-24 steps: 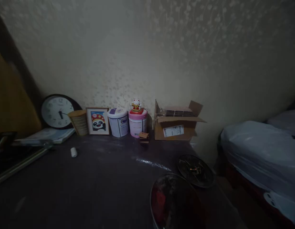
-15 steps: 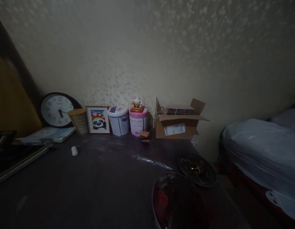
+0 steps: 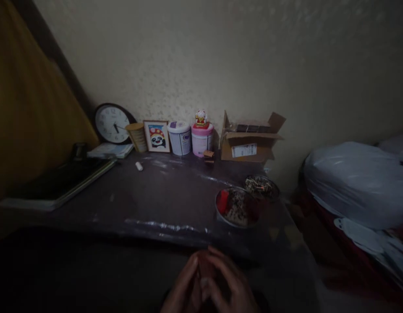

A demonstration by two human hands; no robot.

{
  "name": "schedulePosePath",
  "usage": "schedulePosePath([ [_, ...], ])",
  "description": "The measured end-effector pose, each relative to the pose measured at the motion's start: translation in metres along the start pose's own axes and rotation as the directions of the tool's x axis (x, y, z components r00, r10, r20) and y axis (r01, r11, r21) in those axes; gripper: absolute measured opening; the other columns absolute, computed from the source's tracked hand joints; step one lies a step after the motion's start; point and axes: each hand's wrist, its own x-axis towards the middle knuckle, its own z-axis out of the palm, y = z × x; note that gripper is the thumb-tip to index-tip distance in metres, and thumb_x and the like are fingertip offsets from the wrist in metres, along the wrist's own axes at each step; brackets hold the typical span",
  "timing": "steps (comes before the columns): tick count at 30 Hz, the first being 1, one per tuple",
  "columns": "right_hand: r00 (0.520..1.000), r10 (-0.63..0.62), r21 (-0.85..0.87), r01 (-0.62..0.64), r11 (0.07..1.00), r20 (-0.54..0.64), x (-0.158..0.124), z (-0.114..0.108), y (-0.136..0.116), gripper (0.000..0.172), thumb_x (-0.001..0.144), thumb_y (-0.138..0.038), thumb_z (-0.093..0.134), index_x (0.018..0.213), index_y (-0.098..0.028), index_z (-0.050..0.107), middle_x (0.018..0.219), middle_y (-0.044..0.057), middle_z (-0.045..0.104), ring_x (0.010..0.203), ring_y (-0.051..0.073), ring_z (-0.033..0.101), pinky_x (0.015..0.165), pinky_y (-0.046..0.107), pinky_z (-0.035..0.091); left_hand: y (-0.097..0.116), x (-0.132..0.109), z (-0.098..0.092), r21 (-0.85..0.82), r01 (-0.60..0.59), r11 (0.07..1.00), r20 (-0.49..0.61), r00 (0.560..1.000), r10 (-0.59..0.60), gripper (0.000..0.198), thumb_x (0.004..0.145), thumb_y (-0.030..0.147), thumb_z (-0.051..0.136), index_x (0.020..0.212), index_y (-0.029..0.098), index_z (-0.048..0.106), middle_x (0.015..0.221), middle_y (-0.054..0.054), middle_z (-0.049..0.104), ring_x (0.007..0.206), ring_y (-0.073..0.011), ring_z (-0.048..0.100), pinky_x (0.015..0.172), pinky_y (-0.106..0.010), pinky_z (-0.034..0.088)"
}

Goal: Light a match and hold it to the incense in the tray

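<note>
My left hand and my right hand are at the bottom middle, in front of the table's near edge. Their fingers curl toward each other, with the fingertips close together. Between them is a dim reddish shape that I cannot make out in the dark. Beyond my right hand stands a round bowl, with a red piece and a speckled dark and pale heap in it. Just behind that bowl lies a shallow dish of thin sticks.
Along the wall stand a clock, a ribbed tan cup, a panda picture, two tubs, a cat figurine and an opened carton. Books lie left; plastic-wrapped bundles sit right.
Both hands have come into view at the bottom. The view has tipped down and drawn back, so the table's near edge shows and the bowls appear farther away.
</note>
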Motion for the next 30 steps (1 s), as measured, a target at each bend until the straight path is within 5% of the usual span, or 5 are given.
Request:
schedulePosePath([
  [2, 1.0, -0.006, -0.031, 0.005, 1.0, -0.02, 0.0, 0.003, -0.002, 0.035, 0.082, -0.024, 0.054, 0.117, -0.025, 0.056, 0.126, 0.006, 0.057, 0.116, 0.021, 0.053, 0.098, 0.033, 0.046, -0.004, -0.001, 0.002, -0.054, -0.149, 0.987, 0.051, 0.987, 0.151, 0.035, 0.061, 0.025, 0.078, 0.094, 0.032, 0.07, 0.114, 0.002, 0.067, 0.109, -0.0223, 0.056, 0.092, -0.033, 0.044],
  [7, 0.995, -0.059, -0.015, 0.058, 0.998, -0.077, 0.0, 0.005, -0.018, 0.035, 0.081, -0.016, 0.051, 0.115, -0.024, 0.055, 0.12, 0.005, 0.06, 0.112, 0.018, 0.055, 0.095, 0.031, 0.047, -0.001, 0.003, 0.019, -0.124, -0.049, 0.991, 0.076, 0.995, 0.059, 0.023, 0.085, 0.03, 0.053, 0.097, 0.019, 0.068, 0.093, -0.004, 0.073, 0.086, -0.0145, 0.064, 0.081, -0.026, 0.047],
  [22, 0.999, -0.042, 0.272, 0.04, 0.961, 0.002, 0.004, -0.01, -0.019, 0.047, 0.073, -0.011, 0.056, 0.119, -0.023, 0.051, 0.125, 0.005, 0.055, 0.116, 0.018, 0.051, 0.099, 0.034, 0.04, 0.007, -0.009, 0.033, -0.121, -0.036, 0.992, 0.202, 0.977, 0.06, 0.025, 0.088, 0.029, 0.047, 0.101, 0.015, 0.063, 0.088, -0.007, 0.072, 0.084, -0.0173, 0.065, 0.075, -0.027, 0.046],
  [27, 0.994, 0.104, 0.44, -0.079, 0.895, -0.033, 0.01, -0.014, -0.01, 0.02, 0.082, -0.031, 0.054, 0.095, -0.019, 0.063, 0.092, 0.004, 0.068, 0.086, 0.018, 0.063, 0.077, 0.029, 0.05, 0.004, -0.006, 0.029, -0.081, 0.03, 0.996, 0.184, 0.983, -0.015, 0.026, 0.086, 0.03, 0.05, 0.103, 0.015, 0.062, 0.086, -0.007, 0.072, 0.072, -0.0139, 0.065, 0.065, -0.024, 0.046],
  [30, 0.974, 0.219, 0.499, -0.162, 0.852, -0.059, 0.015, -0.013, -0.003, 0.024, 0.075, -0.042, 0.061, 0.077, -0.018, 0.065, 0.074, 0.001, 0.067, 0.068, 0.016, 0.062, 0.065, 0.026, 0.049, 0.0, -0.005, 0.027, -0.029, 0.045, 0.999, 0.198, 0.979, -0.038, 0.031, 0.085, 0.033, 0.051, 0.11, 0.017, 0.059, 0.081, -0.007, 0.07, 0.063, -0.0131, 0.063, 0.057, -0.023, 0.045],
])
